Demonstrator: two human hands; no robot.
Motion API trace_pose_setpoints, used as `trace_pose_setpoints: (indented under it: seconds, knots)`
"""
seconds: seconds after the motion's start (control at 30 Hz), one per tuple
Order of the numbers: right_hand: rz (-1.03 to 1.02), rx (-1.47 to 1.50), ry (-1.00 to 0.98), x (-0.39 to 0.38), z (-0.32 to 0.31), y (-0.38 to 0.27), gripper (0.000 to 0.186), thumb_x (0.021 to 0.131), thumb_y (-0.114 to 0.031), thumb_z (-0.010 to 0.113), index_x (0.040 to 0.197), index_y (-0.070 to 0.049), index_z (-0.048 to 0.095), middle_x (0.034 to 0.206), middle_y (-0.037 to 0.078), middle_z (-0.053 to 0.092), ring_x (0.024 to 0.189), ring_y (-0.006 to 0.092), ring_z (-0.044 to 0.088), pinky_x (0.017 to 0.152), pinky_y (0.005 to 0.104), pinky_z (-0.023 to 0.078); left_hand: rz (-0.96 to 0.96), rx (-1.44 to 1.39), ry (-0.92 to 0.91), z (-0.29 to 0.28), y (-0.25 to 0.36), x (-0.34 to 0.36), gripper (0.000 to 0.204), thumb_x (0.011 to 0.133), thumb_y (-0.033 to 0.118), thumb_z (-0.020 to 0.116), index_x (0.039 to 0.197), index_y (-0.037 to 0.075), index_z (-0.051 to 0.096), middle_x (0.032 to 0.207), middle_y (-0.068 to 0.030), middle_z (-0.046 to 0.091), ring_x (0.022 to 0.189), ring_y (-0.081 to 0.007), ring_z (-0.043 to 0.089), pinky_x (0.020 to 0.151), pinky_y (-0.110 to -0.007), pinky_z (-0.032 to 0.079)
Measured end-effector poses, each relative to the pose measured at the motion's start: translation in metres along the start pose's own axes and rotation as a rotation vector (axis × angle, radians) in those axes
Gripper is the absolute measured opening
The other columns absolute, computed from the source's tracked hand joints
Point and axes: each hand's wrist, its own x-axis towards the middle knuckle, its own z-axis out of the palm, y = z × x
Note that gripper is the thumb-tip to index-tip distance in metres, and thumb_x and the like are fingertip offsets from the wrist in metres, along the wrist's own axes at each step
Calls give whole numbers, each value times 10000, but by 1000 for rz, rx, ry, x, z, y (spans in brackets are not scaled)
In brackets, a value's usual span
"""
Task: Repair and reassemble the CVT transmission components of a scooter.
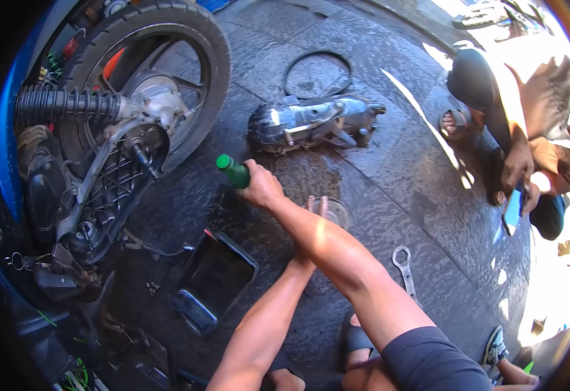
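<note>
Observed a green bottle (pixel 235 172) held fast in the right hand (pixel 263 186), with the fingers wrapped about it and part of its body hidden in the grasp. Recorded its long axis as slanting, bright green end toward the upper left, pointing away from a round metal disc (pixel 337 212). Located that disc to the lower right of the bottle, near but apart, apparently flat on the dark floor (pixel 389 186).

Found the left hand (pixel 323 207) nearer to the disc, with two extended fingers laid on or just over its near-left part. Could not tell the set of thumb and palm, hidden beneath the right forearm. Noted forearms crossed, right over left. Judged the bearing from bottle to disc to be the governing relation.

Further out, logged a metal engine casing (pixel 317 124) beyond both hands, with a black belt (pixel 286 73) behind it; a black tray (pixel 257 266) below the bottle; a ring spanner (pixel 407 275) right of the forearms; and a wheel (pixel 216 65) at upper left.
</note>
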Motion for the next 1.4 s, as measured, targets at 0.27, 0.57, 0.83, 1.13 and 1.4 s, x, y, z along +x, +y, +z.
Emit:
trace_pose_setpoints:
  seconds: [0.27,0.57,0.83,1.13,1.4]
  knots:
    - [-284,-112,216,-119,-127,86,679,808,-243,745,1387,-5,483,1348,232,566,1241,380,553,1049,422,449,-272,-219,372,-57,15,-58,700,850,291,713,1387,-39,407,1435,-321,382,1349,-472,368,1124,-549,294]
    - [454,-468,408,-383,-118,226,655,763,-159,797,1317,2,487,1164,220,553,1095,442,533,947,509,455,-179,-203,264,-41,46,-119,750,796,313,760,1385,-6,423,1421,-307,406,1298,-475,387,1109,-544,308]
    - [616,-575,503,-383,-124,247,601,759,-131,771,1286,-12,507,1096,193,590,1056,400,556,907,482,465,-337,-284,394,-49,29,-67,512,816,205,740,1240,-2,542,1236,-210,568,1187,-381,517,1039,-458,401]
    - [457,-315,482,-373,-149,233,268,836,-62,687,1061,-2,554,1024,171,653,891,360,665,779,420,544,-414,-367,391,-52,14,-45,352,845,154,705,1144,-4,608,1135,-191,617,1083,-357,584,955,-430,465]
    - [194,399,-6,-215,-155,151,189,908,-97,678,1037,36,641,913,127,722,814,166,686,716,334,550,-571,-587,332,-40,10,-15,440,882,296,716,1185,-12,629,1095,-166,648,875,-248,640,804,-375,521]
